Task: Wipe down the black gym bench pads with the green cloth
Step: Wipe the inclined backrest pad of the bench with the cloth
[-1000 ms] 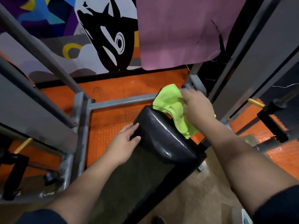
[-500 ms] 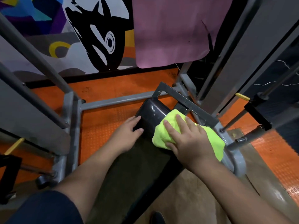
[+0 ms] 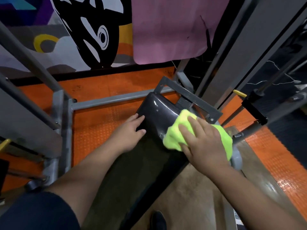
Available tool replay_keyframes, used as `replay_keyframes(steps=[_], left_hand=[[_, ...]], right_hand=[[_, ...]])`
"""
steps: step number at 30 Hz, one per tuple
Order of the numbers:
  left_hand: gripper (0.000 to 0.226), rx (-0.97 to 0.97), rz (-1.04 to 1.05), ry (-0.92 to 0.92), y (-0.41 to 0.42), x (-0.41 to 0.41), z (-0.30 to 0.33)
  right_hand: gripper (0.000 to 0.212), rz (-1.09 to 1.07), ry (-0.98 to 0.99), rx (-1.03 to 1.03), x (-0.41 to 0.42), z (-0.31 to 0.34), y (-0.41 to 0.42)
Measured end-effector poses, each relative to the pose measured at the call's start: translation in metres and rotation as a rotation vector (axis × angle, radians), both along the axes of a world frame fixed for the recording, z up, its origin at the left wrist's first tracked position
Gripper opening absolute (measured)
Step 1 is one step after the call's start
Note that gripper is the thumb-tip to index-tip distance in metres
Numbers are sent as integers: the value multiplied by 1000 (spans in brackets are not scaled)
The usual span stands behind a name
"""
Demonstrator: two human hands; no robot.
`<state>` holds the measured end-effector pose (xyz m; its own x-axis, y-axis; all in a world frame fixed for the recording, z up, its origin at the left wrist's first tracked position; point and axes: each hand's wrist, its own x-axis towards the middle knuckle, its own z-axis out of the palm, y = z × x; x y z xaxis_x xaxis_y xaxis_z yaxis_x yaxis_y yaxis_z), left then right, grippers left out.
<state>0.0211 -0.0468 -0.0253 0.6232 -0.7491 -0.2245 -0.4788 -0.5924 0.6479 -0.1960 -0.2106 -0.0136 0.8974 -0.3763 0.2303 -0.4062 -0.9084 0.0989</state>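
A long black bench pad [image 3: 156, 113] runs from the lower middle up to the centre, its far end shiny. My right hand [image 3: 204, 143] lies flat with spread fingers on the bright green cloth [image 3: 176, 140], pressing it against the pad's right edge near the far end. The cloth bulges out on both sides of the hand. My left hand [image 3: 129, 133] rests on the pad's left edge with straight fingers, level with the cloth. The pad's near part is dull and dark between my forearms.
Grey steel rack beams [image 3: 116, 98] frame the bench on the left and behind. A slanted upright [image 3: 232, 63] and a bar with a yellow pin [image 3: 239, 93] stand at the right. Orange studded floor [image 3: 99, 127] surrounds it. A pink mat [image 3: 167, 27] hangs on the painted wall.
My right hand has brought the cloth from the pad's far end down onto its right edge and flattened on it. My left hand has stayed on the left edge.
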Motion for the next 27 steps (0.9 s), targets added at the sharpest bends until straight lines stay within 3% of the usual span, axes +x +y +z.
replay_keyframes(steps=[2,7,11,16,21,25,27], left_hand=[[57,5,19,-7,-1,1,0],[59,1,-13,-16,1,-3,-5],[70,30,-3,-41,1,-5,-6],[80,52,-40,-47,1,-10,-5],[84,61,-4,-51,2,-9,-7],[85,70,-30,-52,3,-13,-6],[86,71,-28,-55,3,-14,-7]], right_hand=[[59,-96,-26,38,21,1,17],[63,180,54,-124,-18,-17,12],[65,-48,12,-13,22,-9,26],[62,266,47,-173,-22,-27,15],[72,-5,9,-46,18,-16,33],[66,230,92,-178,-14,-23,14],[63,206,107,-188,-10,-14,4]])
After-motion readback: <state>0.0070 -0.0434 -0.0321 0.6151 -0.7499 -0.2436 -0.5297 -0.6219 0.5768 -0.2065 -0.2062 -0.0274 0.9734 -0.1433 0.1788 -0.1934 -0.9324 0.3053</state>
